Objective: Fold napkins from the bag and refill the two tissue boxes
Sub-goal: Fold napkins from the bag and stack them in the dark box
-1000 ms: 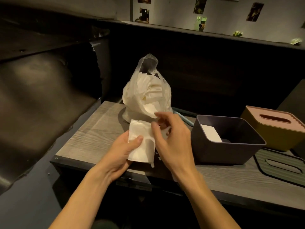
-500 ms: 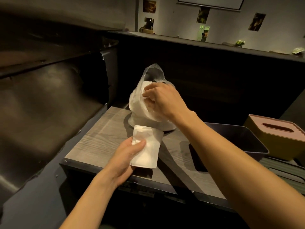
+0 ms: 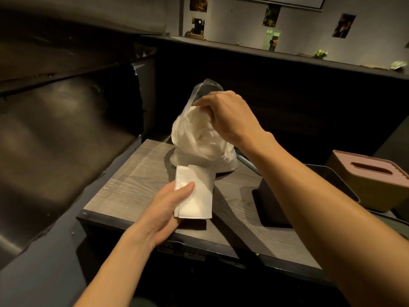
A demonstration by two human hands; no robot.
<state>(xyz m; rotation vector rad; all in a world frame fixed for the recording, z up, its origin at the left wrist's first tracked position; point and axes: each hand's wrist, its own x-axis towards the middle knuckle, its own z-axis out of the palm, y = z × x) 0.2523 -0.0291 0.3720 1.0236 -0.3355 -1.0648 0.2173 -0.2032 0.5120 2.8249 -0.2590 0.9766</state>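
Head camera looked down on my left hand (image 3: 164,210), which pinched a folded white napkin stack (image 3: 195,193) between thumb on top and fingers beneath, above the grey wood-grain table (image 3: 132,185) near its front edge. My right hand (image 3: 225,116) reached into the mouth of the clear plastic bag (image 3: 199,138) just behind that stack, fingers curled together among the loose napkins inside; whether they had caught one I could not tell. My right forearm crossed over the dark open tissue box (image 3: 272,209) and hid most of it. Further right stood the closed mustard tissue box with a pink slotted lid (image 3: 371,176). A dark padded bench (image 3: 66,134) ran along the left.
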